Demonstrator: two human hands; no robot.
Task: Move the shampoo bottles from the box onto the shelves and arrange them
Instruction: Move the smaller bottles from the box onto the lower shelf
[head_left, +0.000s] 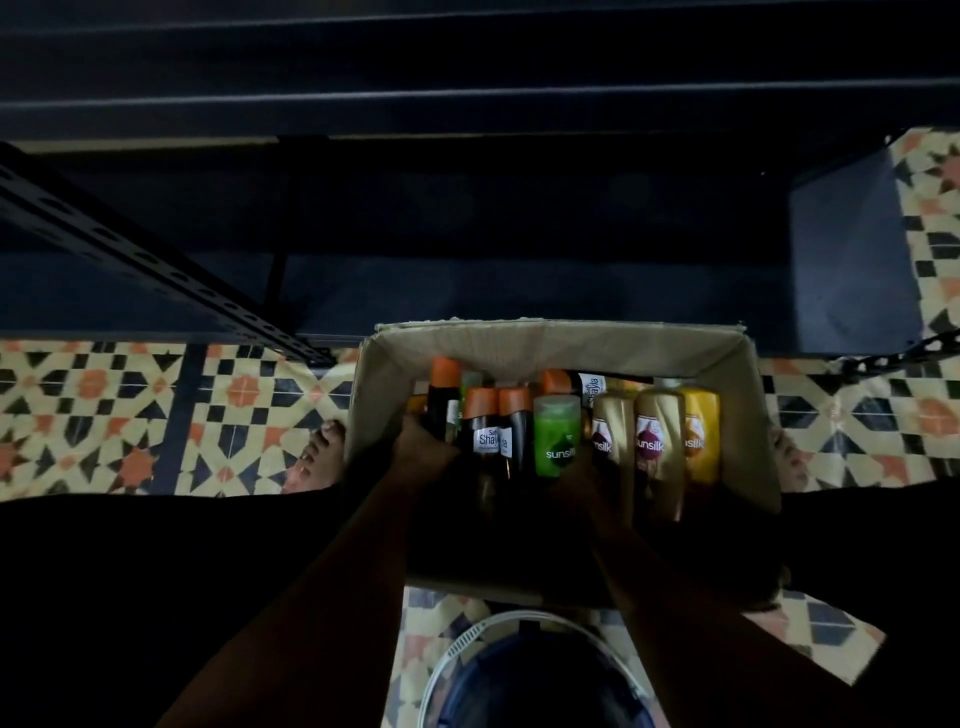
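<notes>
Cardboard box (550, 343) on floor, open; shampoo bottles (557, 436) packed inside, orange-capped dark, green, gold, yellow; dark shelves (467, 291) behind.

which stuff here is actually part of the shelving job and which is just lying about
Part of the job:
- cardboard box
- green bottle
- orange-capped dark bottles
- gold bottles
- yellow bottle
- dark shelves
- left hand and right hand, both reaching into the box

Just lying about:
- white-rimmed round object on the floor
- patterned tile floor
</notes>
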